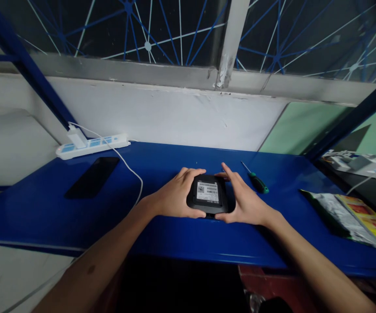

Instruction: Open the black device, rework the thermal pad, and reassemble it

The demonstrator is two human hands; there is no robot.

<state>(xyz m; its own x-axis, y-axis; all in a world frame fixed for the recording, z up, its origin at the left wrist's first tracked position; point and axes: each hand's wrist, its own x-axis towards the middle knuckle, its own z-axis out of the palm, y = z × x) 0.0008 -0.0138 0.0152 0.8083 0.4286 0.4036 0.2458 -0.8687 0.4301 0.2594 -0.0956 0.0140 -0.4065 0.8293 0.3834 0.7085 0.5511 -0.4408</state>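
A black, rounded-square electronic box (193, 198) with a white printed label and a square code faces up at the middle of the blue table. My left hand (179, 195) grips its left side, thumb at the near edge and fingers at the far edge. On the opposite side, my right hand (240, 195) is wrapped round the box, its thumb near the front edge and its index finger raised by the far corner. The underside of the box is hidden. Just right of my right hand lies a screwdriver (259, 183) with a green and black handle.
On the blue table (181, 239), a black phone-like slab (92, 177) lies at left. Behind it sits a white power strip (109, 142) with a plugged-in charger (77, 137) and a trailing white cable (127, 166). Colourful plastic packets (354, 217) lie at right. Blue posts flank the table.
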